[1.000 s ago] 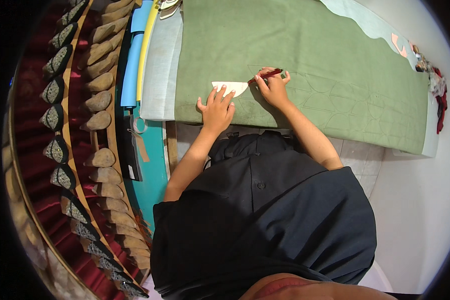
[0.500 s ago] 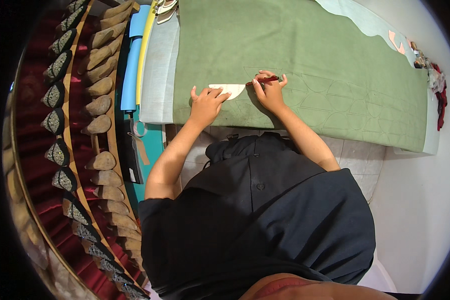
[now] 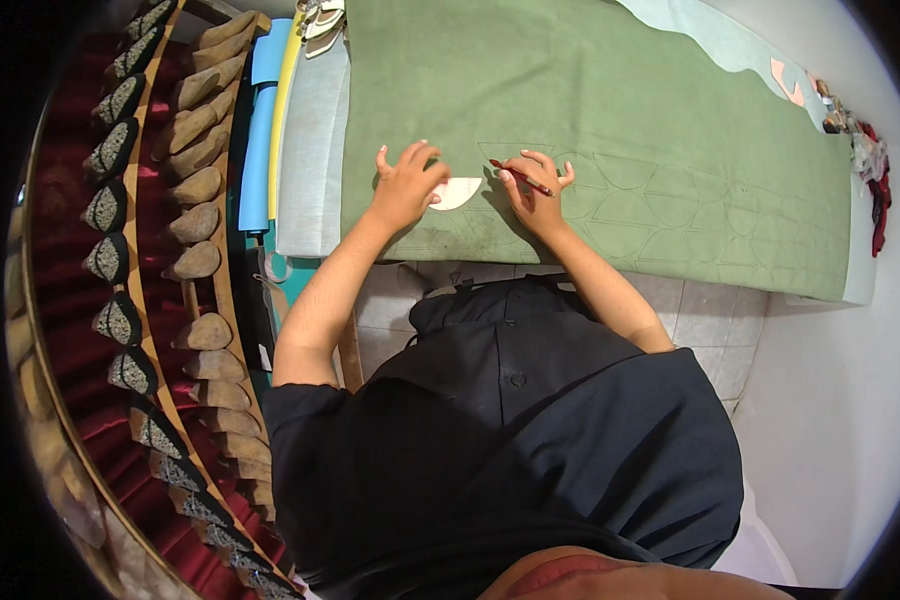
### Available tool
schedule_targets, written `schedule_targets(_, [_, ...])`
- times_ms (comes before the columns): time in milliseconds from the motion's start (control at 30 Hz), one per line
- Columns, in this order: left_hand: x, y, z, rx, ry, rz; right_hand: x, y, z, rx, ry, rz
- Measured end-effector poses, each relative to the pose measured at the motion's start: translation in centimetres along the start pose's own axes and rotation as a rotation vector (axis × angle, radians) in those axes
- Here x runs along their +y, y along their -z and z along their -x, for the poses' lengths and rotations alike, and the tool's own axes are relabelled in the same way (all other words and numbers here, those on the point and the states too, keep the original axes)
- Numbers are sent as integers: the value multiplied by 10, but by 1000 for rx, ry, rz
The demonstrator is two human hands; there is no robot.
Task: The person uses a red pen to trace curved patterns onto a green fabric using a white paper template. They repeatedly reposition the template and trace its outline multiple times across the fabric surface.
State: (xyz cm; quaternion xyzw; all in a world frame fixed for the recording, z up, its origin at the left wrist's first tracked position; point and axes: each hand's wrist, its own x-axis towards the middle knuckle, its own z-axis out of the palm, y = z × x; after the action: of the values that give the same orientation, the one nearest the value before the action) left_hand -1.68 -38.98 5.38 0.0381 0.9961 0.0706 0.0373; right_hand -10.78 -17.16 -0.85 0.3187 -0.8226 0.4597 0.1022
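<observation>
A cream half-round template (image 3: 459,192) lies flat on a large sheet of green leather-like material (image 3: 490,60). My left hand (image 3: 406,190) is at the template's left end, fingers spread and raised, thumb close to its edge; whether the thumb touches it I cannot tell. Between the fingers of my right hand (image 3: 536,205) is a slim dark red pen (image 3: 537,184), held slantwise just right of the template. Thin drawn outlines of curved shapes run across the sheet to the right of my right hand.
Wooden shoe lasts (image 3: 196,224) and dark beaded shoe uppers (image 3: 104,205) line racks on the left. Blue rolls (image 3: 257,150) stand beside the table. Pale sandals (image 3: 324,28) sit at its far left corner. Pink cut pieces (image 3: 786,82) and plastic-wrapped scraps (image 3: 870,160) lie far right.
The fingers of my left hand have lifted off the template and spread. In my right hand the pen has swung to a different slant. The view has shifted slightly.
</observation>
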Motion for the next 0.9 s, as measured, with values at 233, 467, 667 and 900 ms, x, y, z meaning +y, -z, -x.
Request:
schedule_targets(233, [-13,8,-31,-137,204,24,-2,-2,5,-63,36,3])
schedule_targets(467, [-36,3,-50,-221,150,49,-24,-4,7,-9,-22,-55])
schedule_targets(667, [-55,0,-50,-374,154,111,-89,-38,36,84,-177,14])
schedule_targets(900, [-54,0,-65,-494,153,108,-135,-114,55,213,-224,119])
